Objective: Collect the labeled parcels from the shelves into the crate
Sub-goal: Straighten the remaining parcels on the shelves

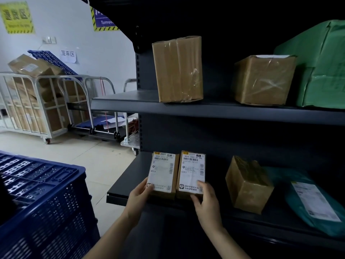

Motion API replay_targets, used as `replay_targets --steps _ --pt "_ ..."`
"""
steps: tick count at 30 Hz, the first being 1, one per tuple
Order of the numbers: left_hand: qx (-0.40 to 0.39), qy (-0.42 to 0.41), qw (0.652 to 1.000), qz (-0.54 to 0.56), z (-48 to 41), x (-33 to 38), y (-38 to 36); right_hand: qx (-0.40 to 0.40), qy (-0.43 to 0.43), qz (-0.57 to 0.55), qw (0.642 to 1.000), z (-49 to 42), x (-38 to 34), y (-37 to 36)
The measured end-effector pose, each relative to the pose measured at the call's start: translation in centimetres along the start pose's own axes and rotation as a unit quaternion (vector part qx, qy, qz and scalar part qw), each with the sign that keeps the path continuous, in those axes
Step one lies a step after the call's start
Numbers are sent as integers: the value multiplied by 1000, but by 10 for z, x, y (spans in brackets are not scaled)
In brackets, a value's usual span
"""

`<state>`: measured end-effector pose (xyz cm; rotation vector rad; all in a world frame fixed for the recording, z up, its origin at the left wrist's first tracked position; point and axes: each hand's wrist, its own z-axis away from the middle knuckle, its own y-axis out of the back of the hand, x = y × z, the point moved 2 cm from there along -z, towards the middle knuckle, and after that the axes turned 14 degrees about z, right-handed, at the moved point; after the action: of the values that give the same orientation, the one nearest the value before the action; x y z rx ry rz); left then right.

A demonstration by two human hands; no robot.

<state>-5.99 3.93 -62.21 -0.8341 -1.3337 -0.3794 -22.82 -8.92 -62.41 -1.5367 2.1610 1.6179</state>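
Note:
Two small cardboard parcels with white shipping labels lie side by side on the lower dark shelf (128,176). My left hand (139,195) grips the near end of the left labeled parcel (162,171), thumb on its label. My right hand (206,200) grips the near end of the right labeled parcel (191,171), thumb on top. Both parcels still rest on the shelf. The blue perforated crate (43,200) stands at the lower left, close to my left arm.
A plain brown box (248,184) and a teal mailer bag with a label (313,200) lie further right on the same shelf. The upper shelf (130,104) holds two brown boxes (178,69) and a green package (323,66). Cage trolleys (37,101) stand by the back wall.

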Motion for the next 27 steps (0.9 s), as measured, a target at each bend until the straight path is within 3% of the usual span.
replay_targets --steps 7,12,17,22,27 --pt "57 -28 998 -29 -3 8 -4 -49 9 7 999 -11 -11 -6" --pt "132 -41 984 -113 -14 15 -5 -126 1 23 992 -22 -18 -9" --pt "157 -26 968 -193 -24 18 -15 -175 11 72 982 -29 -12 1" --pt "180 -90 926 -319 -21 24 -39 -150 27 72 986 -19 6 32" --pt "104 -219 877 -414 -9 9 -99 -89 16 72 993 -6 42 81"
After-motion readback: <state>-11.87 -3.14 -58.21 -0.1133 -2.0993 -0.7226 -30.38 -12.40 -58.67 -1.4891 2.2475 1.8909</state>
